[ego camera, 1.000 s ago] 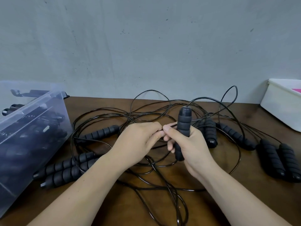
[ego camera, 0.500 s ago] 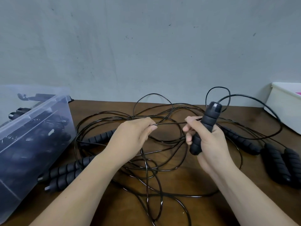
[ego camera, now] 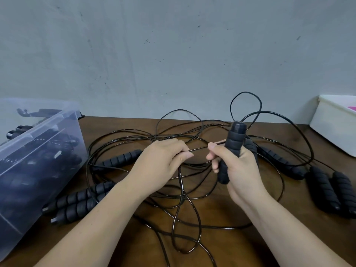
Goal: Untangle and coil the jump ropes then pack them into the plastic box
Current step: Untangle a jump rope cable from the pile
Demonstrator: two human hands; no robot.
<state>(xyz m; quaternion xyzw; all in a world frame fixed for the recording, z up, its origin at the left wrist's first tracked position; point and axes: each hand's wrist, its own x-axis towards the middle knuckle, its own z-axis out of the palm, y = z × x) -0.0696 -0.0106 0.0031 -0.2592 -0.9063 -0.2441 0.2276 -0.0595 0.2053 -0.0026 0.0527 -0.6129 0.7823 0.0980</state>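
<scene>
Cut off by the left edge: box [ego camera: 34, 134], clear plastic, lower left of the frame, only its near corner and one long wall in view. Hard to read through the cloudy wall: dark foam handles and coiled cord inside, number not countable. Behind its far rim, a dark shape, not identifiable. Cut off at the right edge: white bin [ego camera: 331, 130], upper right, a pink patch [ego camera: 351, 108] showing inside, nothing else of its contents visible. Both forearms cropped by the bottom edge. At centre frame, tangle [ego camera: 183, 191] of thin black cords spread on the tabletop [ego camera: 289, 228], crossings too many to trace, so no telling which cord belongs to which handle. Left grip [ego camera: 163, 162] curled, thumb and forefinger pinching one cord [ego camera: 198, 149] lifted off the tangle. Same cord stretched rightward to the right grip [ego camera: 238, 166], near end hidden behind the fingers. Right grip wrapped around a handle [ego camera: 234, 143], held nearly upright above the tabletop, cord looping out of its top. Partly hidden behind that grip: another handle [ego camera: 279, 162] lying flat. Loose on the tabletop: pair of handles [ego camera: 77, 203] just beside the box, single handle [ego camera: 119, 159] above them, second pair [ego camera: 331, 189] at the right, near the bin.
</scene>
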